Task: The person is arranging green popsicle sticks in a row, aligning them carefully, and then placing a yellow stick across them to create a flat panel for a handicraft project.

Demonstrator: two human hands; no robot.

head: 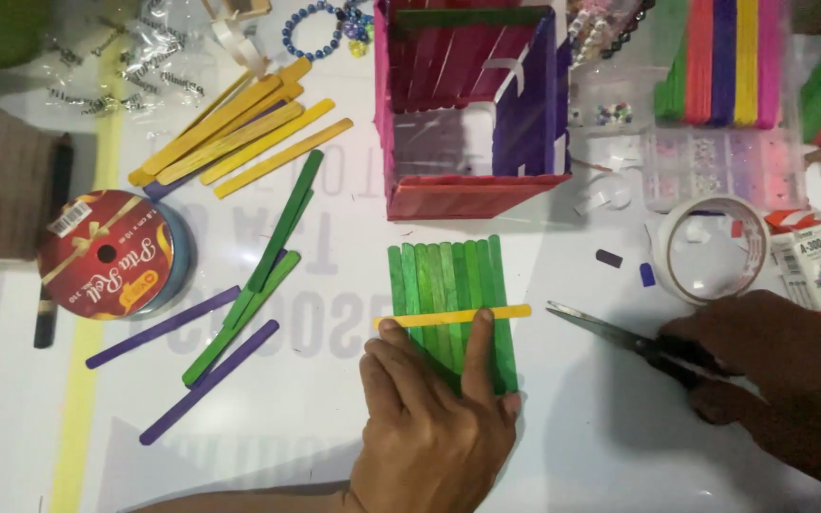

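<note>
A panel of several green craft sticks (447,277) lies side by side on the white table, with one yellow stick (505,312) laid across it. My left hand (434,418) presses flat on the panel's lower part, fingers spread over the green sticks and touching the yellow one. My right hand (781,380) grips black-handled scissors (610,332), blades nearly closed and pointing left toward the yellow stick's right end. A box built of pink, red and purple sticks (472,104) stands behind the panel.
Loose yellow sticks (239,133), green sticks (273,256) and purple sticks (206,380) lie at left beside a red ribbon spool (106,252). A clear tape roll (710,249), a bead box (715,161) and bundled coloured sticks (724,62) sit at right.
</note>
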